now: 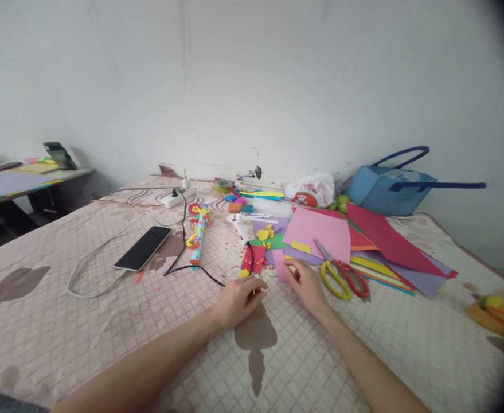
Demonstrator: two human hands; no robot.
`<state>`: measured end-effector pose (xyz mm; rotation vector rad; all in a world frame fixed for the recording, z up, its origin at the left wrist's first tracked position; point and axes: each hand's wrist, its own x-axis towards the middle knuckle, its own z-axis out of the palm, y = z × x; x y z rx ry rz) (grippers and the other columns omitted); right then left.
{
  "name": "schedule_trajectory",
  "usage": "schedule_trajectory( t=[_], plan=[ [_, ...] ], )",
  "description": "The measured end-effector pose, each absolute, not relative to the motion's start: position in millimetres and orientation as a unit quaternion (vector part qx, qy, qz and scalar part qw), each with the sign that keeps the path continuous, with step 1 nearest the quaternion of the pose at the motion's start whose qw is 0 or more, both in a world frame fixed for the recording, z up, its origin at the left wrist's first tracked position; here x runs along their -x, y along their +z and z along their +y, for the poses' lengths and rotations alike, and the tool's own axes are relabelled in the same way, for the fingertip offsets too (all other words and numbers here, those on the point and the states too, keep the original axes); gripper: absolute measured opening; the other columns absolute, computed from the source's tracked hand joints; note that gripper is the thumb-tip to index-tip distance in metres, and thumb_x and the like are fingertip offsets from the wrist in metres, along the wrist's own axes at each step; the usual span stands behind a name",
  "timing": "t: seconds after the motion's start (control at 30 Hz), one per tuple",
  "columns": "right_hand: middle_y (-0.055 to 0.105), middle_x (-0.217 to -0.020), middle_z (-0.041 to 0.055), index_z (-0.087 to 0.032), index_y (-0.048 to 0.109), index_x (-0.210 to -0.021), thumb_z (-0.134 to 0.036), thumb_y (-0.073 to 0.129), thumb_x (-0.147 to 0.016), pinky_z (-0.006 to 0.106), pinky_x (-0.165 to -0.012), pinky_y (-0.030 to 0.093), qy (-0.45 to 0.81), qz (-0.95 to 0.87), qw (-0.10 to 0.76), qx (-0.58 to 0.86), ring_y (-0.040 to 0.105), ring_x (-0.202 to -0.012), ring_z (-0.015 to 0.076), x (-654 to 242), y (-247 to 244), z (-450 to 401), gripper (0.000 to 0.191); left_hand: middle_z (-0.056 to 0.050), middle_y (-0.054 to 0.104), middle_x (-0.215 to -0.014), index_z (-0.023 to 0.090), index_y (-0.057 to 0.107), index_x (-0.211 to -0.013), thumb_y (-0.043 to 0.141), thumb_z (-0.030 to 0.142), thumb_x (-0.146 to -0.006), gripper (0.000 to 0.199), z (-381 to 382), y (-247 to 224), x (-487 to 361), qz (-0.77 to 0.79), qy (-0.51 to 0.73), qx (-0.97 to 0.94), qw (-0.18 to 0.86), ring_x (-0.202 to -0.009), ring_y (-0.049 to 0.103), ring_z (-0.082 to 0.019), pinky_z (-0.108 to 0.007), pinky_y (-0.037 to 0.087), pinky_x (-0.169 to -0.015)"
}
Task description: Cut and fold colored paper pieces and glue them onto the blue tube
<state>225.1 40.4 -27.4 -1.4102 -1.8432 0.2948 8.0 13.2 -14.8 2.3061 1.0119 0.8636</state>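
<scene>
My left hand (240, 299) rests on the tablecloth, fingers loosely bent, thumb and forefinger apart with nothing visible between them. Beside it a black cord runs to a white glue gun (240, 229). My right hand (307, 285) also has its fingers bent and apart; its fingertips are at the edge of a small pink paper strip (280, 265), and I cannot tell if they press on it. To the right of that hand lie scissors with yellow handles (336, 281) and scissors with red handles (355, 280), partly over a pink sheet (320, 229).
Coloured paper sheets (398, 238) spread to the right, below a blue bag (389, 186). At left are a phone (143, 248) on a white cable, a decorated light-blue strip (199, 238) and a power strip (174, 198). Yellow paper scraps (264, 233) lie ahead.
</scene>
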Motion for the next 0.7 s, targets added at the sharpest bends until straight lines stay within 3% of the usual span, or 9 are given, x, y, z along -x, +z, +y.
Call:
schedule_trajectory(
  t=[0.3, 0.47, 0.7],
  plan=[
    [0.067, -0.089, 0.0051, -0.020, 0.061, -0.093, -0.022, 0.043, -0.082, 0.030, -0.067, 0.044, 0.113, -0.758, 0.351, 0.538, 0.058, -0.071, 0.0179, -225.1, -23.4, 37.6, 0.022, -0.004, 0.065, -0.090, 0.018, 0.060, -0.097, 0.043, 0.017, -0.085, 0.021, 13.7, -14.8, -7.8, 0.347, 0.310, -0.852, 0.238, -0.079, 0.059, -0.013, -0.023, 0.045, -0.071],
    [0.066, -0.094, 0.0061, -0.020, 0.062, -0.095, -0.021, 0.043, -0.082, 0.032, -0.075, 0.044, 0.102, -0.769, 0.341, 0.530, 0.060, -0.085, 0.0205, -232.0, -17.9, 38.9, 0.023, -0.004, 0.063, -0.083, 0.018, 0.063, -0.093, 0.039, 0.022, -0.089, 0.024, 12.2, -9.3, -7.3, 0.319, 0.292, -0.868, 0.244, -0.077, 0.058, -0.013, -0.022, 0.044, -0.070],
    [0.066, -0.095, 0.0066, -0.020, 0.062, -0.097, -0.022, 0.042, -0.082, 0.033, -0.075, 0.044, 0.094, -0.773, 0.333, 0.532, 0.060, -0.085, 0.0208, -240.5, -21.0, 43.4, 0.024, -0.004, 0.062, -0.083, 0.018, 0.062, -0.099, 0.044, 0.024, -0.086, 0.022, 12.0, -10.7, -9.0, 0.331, 0.283, -0.871, 0.228, -0.073, 0.058, -0.013, -0.022, 0.044, -0.067]
  ],
)
